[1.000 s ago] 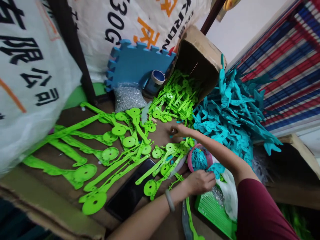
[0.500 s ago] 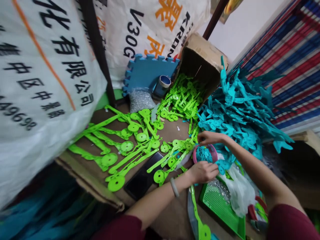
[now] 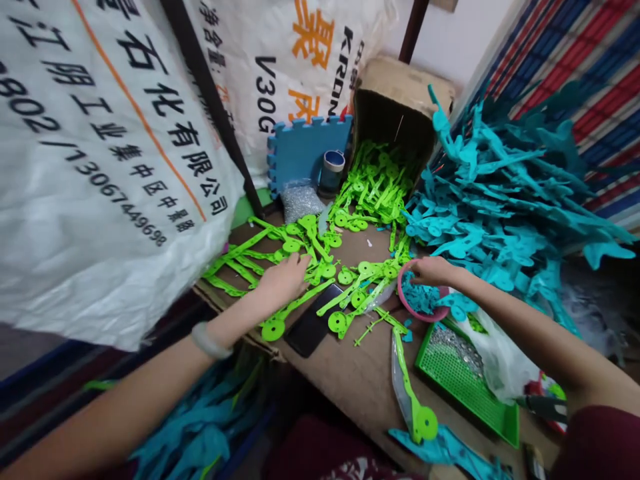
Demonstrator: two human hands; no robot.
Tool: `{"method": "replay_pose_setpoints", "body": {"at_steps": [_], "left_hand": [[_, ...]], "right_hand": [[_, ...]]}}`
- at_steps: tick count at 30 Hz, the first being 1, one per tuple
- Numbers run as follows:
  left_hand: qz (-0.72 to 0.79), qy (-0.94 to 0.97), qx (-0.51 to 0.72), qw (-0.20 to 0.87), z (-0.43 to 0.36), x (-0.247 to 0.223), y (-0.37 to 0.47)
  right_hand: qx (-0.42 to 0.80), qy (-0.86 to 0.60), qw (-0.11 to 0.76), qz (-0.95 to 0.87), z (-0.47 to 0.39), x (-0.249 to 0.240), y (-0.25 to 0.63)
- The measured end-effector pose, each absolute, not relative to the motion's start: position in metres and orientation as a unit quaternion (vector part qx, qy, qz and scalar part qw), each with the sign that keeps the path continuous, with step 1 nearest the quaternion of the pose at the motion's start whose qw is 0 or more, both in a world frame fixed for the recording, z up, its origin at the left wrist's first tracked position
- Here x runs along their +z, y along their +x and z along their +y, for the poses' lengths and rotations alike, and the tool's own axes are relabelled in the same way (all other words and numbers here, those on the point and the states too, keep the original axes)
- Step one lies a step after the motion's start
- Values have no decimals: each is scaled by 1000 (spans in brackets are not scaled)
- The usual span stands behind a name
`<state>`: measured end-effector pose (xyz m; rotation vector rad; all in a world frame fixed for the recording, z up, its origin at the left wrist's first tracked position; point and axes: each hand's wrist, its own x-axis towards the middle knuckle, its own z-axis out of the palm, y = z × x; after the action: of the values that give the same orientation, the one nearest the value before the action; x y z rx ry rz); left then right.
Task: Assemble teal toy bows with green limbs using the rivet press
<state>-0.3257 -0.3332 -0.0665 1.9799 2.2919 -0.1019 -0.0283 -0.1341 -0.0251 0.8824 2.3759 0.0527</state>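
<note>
Closest, well in front of the pink tub on the brown table: a teal piece lying beside the disc end of a long green piece. In front of the tub and to the right, a green perforated tray with silver metal bits in the end toward the tub, a crumpled white bag along one side. Left of the tub, a black phone lying flat among scattered lime-green pieces; farther left over more of these, the left hand, back upward, fingers bent, grip partly hidden; cannot tell whether pinching any. Inside the tub, small teal bits; above these, the right hand, fingers curled down within the rim, grip drawn close at the tips, again impossible to tell whether pinching a bit. Behind the tub, a heap of green parts spilling from a cardboard box; behind and right, a tall teal pile. Behind and left, a clear bag of silver parts, a cup, a blue foam mat; farther back, a printed white sack.
</note>
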Motion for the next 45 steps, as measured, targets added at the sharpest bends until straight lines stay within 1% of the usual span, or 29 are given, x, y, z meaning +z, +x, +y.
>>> {"method": "replay_pose_setpoints", "body": {"at_steps": [2,5,9,14,20,26,32,39,42,45], "left_hand": [[720,689,-58,64,-318,-83,-337],[664,740,-80,69,-302,-99,-339],[629,768,-97,66,-293,-103,-347],[638,761,-111,49,-300,-97,-368],[696,710,-103,32,-312,-106,-362],[722,678,-123,59,-310,-115,-364],[713,677,-164,79,-314,-109,-379],[709,677,-185,71,-324,-108,-379],[707,680,-185,58,-328,-106,-377],[697,696,-168,35,-335,-99,-373]], "right_hand": [[22,319,308,896,-136,-22,-28],[40,312,298,901,-139,-17,-28],[80,328,268,902,-142,-12,-32],[85,337,253,903,-141,-16,-40],[77,325,182,925,-145,-31,-69],[7,258,120,959,-167,-65,-150],[-72,286,105,950,-168,-104,-220],[-167,308,118,929,-169,-132,-245],[-230,322,125,910,-166,-135,-248],[-308,341,108,882,-162,-136,-247]]}}
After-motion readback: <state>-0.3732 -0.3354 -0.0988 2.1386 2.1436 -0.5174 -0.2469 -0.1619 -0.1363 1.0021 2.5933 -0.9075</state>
